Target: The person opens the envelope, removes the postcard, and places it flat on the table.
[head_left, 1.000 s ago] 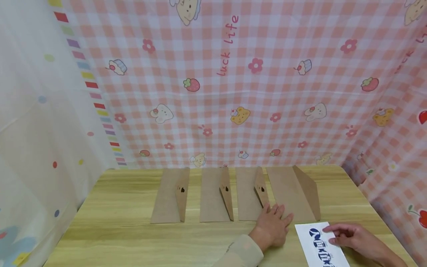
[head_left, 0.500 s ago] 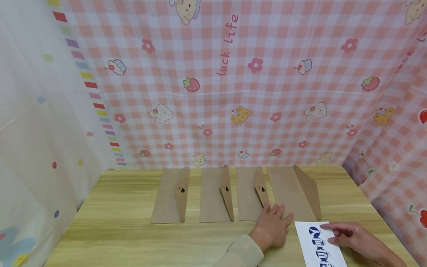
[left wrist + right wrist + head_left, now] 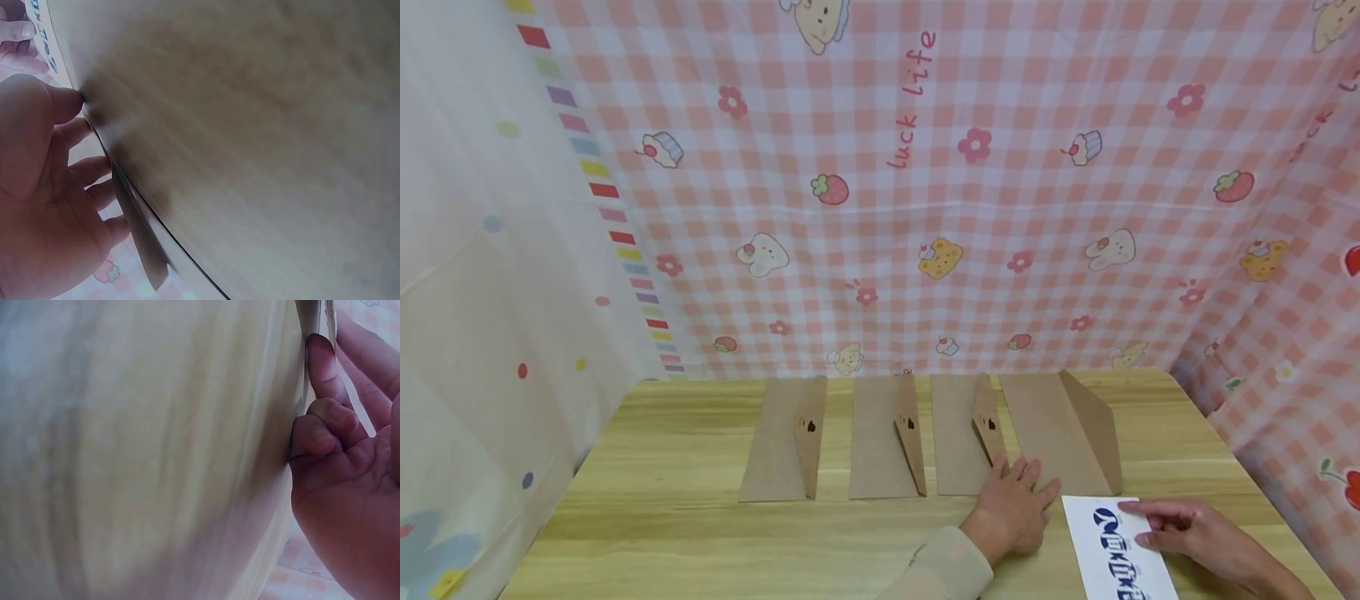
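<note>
The white printed card (image 3: 1112,554), at the near right of the surface (image 3: 700,542), is probably light and easily creased; its edge, pinched by the right grip (image 3: 1198,533), seems the best hold. The left grip (image 3: 1013,508) lies spread, grasping nothing.

Matt paper envelopes (image 3: 880,442), smooth wood-grain table (image 3: 700,542)

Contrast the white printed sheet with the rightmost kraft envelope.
The printed sheet is white with dark blue print; the kraft envelope is plain brown. The envelope has an outspread flap; the sheet shows none. The right hand holds the sheet; no hand grips the envelope. Both look like paper.
</note>
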A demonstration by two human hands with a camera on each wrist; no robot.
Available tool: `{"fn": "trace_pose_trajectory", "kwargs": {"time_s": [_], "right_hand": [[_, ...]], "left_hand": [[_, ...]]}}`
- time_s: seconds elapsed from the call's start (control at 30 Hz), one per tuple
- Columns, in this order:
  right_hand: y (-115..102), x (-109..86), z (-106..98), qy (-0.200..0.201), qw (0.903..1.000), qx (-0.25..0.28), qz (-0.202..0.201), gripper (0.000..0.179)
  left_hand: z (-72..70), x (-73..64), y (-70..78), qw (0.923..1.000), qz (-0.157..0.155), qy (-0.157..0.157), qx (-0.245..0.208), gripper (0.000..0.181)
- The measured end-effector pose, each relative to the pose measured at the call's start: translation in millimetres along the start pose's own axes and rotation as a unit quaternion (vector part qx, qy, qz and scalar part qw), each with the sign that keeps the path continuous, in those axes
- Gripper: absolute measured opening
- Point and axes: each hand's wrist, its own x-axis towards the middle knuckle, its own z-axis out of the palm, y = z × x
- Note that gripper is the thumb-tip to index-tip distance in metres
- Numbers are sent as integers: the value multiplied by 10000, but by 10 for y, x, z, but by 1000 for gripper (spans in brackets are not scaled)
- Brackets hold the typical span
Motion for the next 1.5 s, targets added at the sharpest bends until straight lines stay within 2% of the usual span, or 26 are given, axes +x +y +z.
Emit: {"fn": "trace_pose_trajectory", "kwargs": {"time_s": [0.33, 0.5, 1.3, 1.5], "right_hand": [[-14, 14, -4, -109, 9998, 158, -72, 35], [-29, 11, -17, -272, 9993, 242, 129, 37], [-23, -1, -15, -139, 9999, -68, -13, 36], [-48, 14, -12, -264, 9993, -26, 262, 39]], "left_hand": [[7, 12, 3, 10000, -31, -15, -55, 49], [14, 12, 6, 10000, -31, 4, -37, 49], [-1, 3, -6, 10000, -14, -7, -29, 49], [-1, 4, -3, 10000, -14, 4, -6, 49]]}}
